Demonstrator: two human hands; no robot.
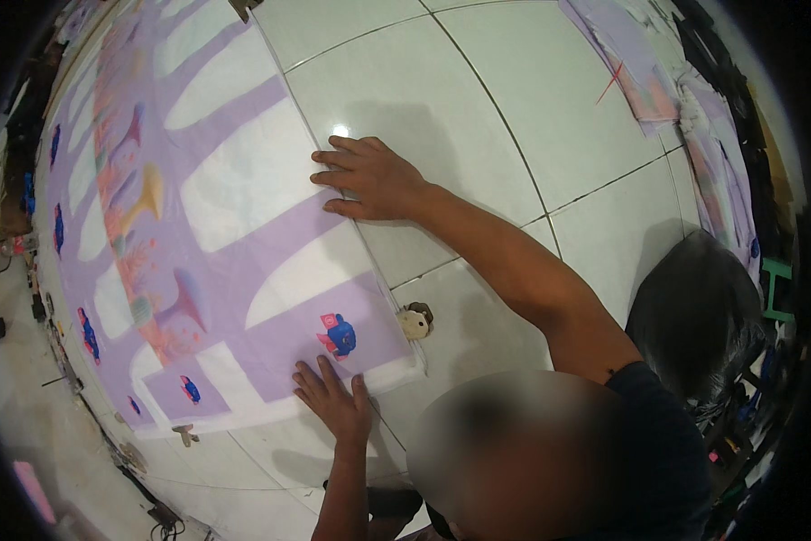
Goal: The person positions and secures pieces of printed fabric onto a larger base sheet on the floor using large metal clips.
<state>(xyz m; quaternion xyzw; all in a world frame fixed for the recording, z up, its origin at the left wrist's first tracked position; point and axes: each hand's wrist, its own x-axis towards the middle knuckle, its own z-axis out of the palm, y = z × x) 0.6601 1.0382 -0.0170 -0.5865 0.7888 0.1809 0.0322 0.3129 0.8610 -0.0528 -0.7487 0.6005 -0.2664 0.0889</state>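
1. While both palms face down, fingers loosely spread, neither the left hand [335,401] nor the right hand [377,182] visibly grasps anything.
2. The lilac-and-white printed sheet [234,203] lies left of both, flat on the tiled floor [514,99], its long right side running near to far.
3. The left hand rests over its near edge; the right hand, farther off, meets that long side.
4. Nearer the near right corner is the left hand.

The printed sheet [216,216] lies spread flat on the tiled floor [478,117], white with curved lilac panels [279,352], a mottled coral-and-orange band [128,257] running lengthwise, and small blue-and-pink motifs [340,336] near its left and lower edges
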